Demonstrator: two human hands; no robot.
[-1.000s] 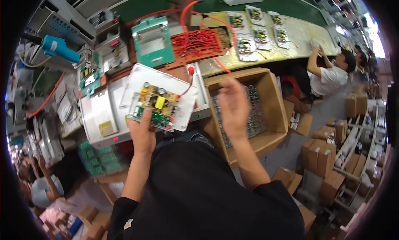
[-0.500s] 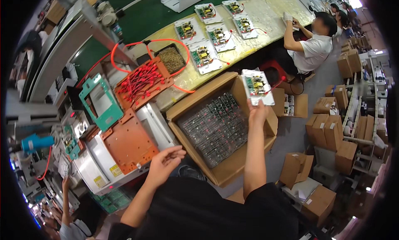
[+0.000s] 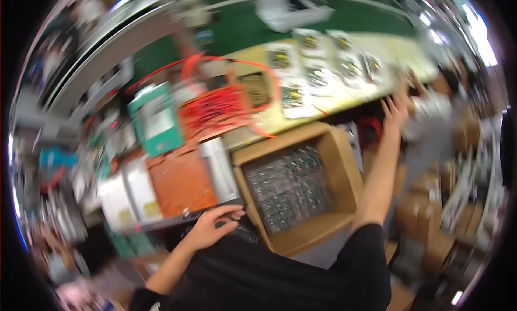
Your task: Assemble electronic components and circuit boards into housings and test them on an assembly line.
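Observation:
My right hand (image 3: 396, 114) reaches out over the table's near edge, toward the right. Its fingers are spread and hold nothing. Several green circuit boards on white backings lie on the yellowish table; the rightmost board (image 3: 371, 67) is nearest this hand, blurred. My left hand (image 3: 215, 225) hovers near the front of the orange fixture plate (image 3: 180, 182), loosely curled with thumb and fingers apart, empty. Between my arms stands an open cardboard box (image 3: 344, 174) with rows of dark circuit boards (image 3: 288, 187) inside.
An orange tray of red leads (image 3: 212, 112), a dark tray of small brass-coloured parts (image 3: 256, 90) and a green frame (image 3: 156, 120) stand beyond the plate. An orange hose (image 3: 276, 87) loops there. A co-worker (image 3: 433, 109) sits at right. More cartons (image 3: 417, 214) stand on the right.
My right hand has moved farther right and let go of the white-backed circuit board. Another board shows at the right of the group. The whole view has shifted and blurred.

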